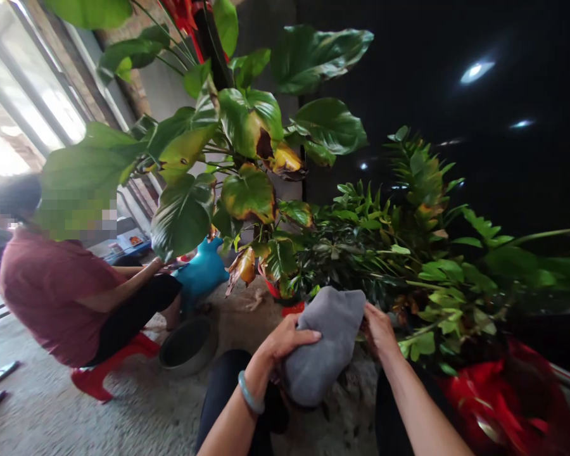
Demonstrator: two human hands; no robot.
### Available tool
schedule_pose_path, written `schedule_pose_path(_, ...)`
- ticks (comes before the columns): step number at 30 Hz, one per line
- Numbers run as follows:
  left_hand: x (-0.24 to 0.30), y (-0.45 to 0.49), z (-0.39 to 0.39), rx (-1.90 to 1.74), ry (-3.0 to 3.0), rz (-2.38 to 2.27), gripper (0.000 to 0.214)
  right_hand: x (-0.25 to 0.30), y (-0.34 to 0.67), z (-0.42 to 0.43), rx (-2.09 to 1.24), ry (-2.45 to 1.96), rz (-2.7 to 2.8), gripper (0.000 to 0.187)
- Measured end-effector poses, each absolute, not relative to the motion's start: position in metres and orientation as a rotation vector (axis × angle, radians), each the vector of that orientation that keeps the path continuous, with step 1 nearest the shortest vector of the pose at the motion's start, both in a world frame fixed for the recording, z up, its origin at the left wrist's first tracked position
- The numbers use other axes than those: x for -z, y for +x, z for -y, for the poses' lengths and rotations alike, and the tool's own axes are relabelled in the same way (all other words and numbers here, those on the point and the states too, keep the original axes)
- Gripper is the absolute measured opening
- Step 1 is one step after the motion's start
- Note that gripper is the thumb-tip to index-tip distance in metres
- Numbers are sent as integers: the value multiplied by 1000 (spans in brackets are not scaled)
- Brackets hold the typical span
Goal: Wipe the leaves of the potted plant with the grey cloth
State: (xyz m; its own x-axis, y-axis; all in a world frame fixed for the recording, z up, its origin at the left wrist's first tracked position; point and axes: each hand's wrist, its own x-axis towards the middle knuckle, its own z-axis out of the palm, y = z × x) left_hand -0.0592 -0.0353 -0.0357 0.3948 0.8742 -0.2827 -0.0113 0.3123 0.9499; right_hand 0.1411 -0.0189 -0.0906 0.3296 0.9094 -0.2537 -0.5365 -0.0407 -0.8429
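At five o'clock, the left hand grips a soft grey cloth; the right hand pinches its edge. Pulled wide, it could snag leafy green plants at three.

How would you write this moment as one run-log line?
left hand: holds gray cloth | right hand: holds its upper right edge | left side: person seated on red stool | ahead: leafy plants
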Motion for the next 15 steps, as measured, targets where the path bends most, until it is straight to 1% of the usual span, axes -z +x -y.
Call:
schedule_pose_path(2,17,-68,31,-876,1052,-963,45,90,142,19,-1227,-1057,459,44)
schedule_pose_path(5,-15,-73,2,-1226,911,-955,40,89,140,19,-1227,-1045,467,45)
schedule_pose_path(7,-21,-70,-16,-1351,840,-971,37,89,137,18,-1230,-1040,466,46)
schedule_pose_path(8,-17,-67,-20,-1346,825,-995,35,90,136,18,-1231,-1038,463,46)
schedule_pose_path(10,5,-61,-16,-1222,822,-1053,35,90,135,18,-1232,-1038,454,46)
schedule_pose_path(12,35,-59,1,-1016,820,-1079,37,91,135,20,-1226,-1044,441,47)
schedule_pose_path(15,60,-66,28,-897,773,-1040,40,89,138,22,-1214,-1046,432,50)
